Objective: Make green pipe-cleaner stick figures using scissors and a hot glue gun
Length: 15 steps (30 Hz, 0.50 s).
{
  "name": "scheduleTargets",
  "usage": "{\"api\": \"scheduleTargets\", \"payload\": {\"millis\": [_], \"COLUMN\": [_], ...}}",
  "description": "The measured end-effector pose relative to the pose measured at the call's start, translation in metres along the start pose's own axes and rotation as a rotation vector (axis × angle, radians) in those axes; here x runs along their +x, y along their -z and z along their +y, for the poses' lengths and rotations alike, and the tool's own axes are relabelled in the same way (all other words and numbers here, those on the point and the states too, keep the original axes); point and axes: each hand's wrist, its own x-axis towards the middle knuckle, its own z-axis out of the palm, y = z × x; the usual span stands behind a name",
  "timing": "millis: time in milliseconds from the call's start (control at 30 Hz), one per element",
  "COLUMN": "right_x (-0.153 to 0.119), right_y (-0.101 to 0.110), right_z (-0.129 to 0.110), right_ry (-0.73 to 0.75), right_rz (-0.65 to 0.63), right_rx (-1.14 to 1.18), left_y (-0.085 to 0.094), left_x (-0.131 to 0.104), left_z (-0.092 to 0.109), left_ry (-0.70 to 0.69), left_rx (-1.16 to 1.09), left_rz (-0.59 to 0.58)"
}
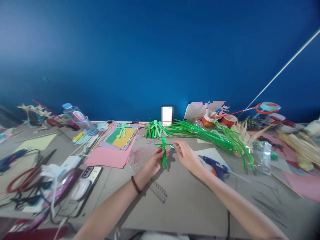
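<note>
My left hand (157, 159) is closed around a small green pipe-cleaner figure (164, 146), held upright with its round head up and its arms stretched sideways. My right hand (184, 152) is beside the figure's arm, fingers pinched together. A thin greyish tip shows at those fingers, too small to name. Beyond the hands, several more green figures (155, 128) lie together by the wall. One pale green figure (122, 129) rests on coloured sheets. A clear ruler (158, 190) lies partly beneath my left forearm.
A blue glue gun (216, 166) lies on white paper right of my right hand. Long green pipe cleaners (200, 131) stretch along the back. Pink paper (108, 157), a phone (87, 181) and a bottle (76, 113) are on the left. Red cups (208, 120) stand at back right.
</note>
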Motion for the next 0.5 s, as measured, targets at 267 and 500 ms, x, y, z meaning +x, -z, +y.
{"api": "scheduleTargets", "payload": {"millis": [267,500], "right_x": [-0.003,0.006], "right_y": [0.024,0.055], "right_z": [-0.014,-0.008], "right_ry": [-0.046,-0.178], "right_rz": [-0.245,-0.291], "right_rx": [-0.456,-0.499], "left_y": [0.004,0.012], "left_x": [0.005,0.011], "left_z": [0.010,0.029], "left_ry": [-0.096,-0.144], "left_rx": [0.017,-0.052], "left_rz": [0.104,0.153]}}
